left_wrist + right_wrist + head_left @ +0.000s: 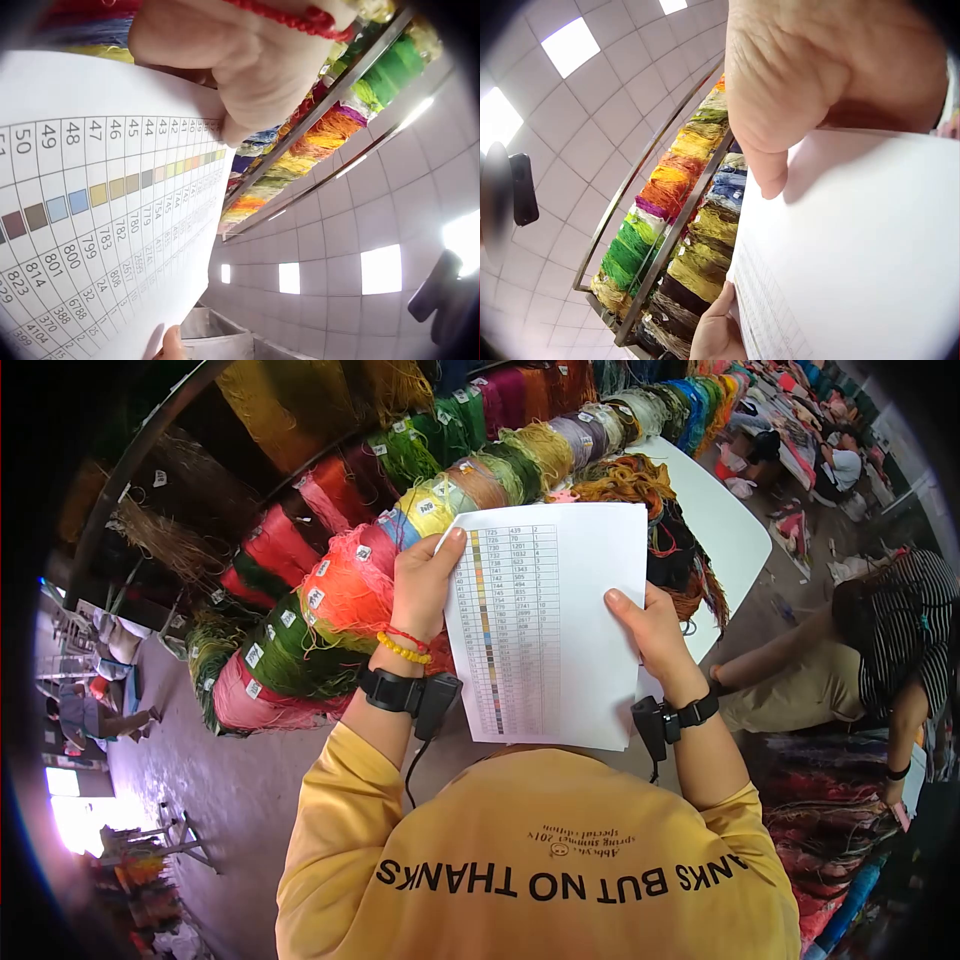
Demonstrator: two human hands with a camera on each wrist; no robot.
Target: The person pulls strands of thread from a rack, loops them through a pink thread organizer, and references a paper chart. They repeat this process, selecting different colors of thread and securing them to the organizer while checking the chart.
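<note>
Both hands hold up a stack of white paper sheets [590, 630] in front of the yellow shirt. Printed on the top sheet is a table of numbers with a column of small colour squares, seen close in the left wrist view [82, 195]. The left hand [425, 585] pinches the upper left edge, thumb on the front. At the right edge the right hand [660, 635] grips the sheets with its thumb on the front; its other fingers are hidden behind the paper. The right wrist view shows that thumb on a blank part of the sheet [855, 225].
Behind the paper runs a long row of coloured thread bundles [310, 630] with small tags. More hanks hang on metal rails at the back. A white table [725, 530] holds dark and orange threads. Another person [870, 650] is at the right.
</note>
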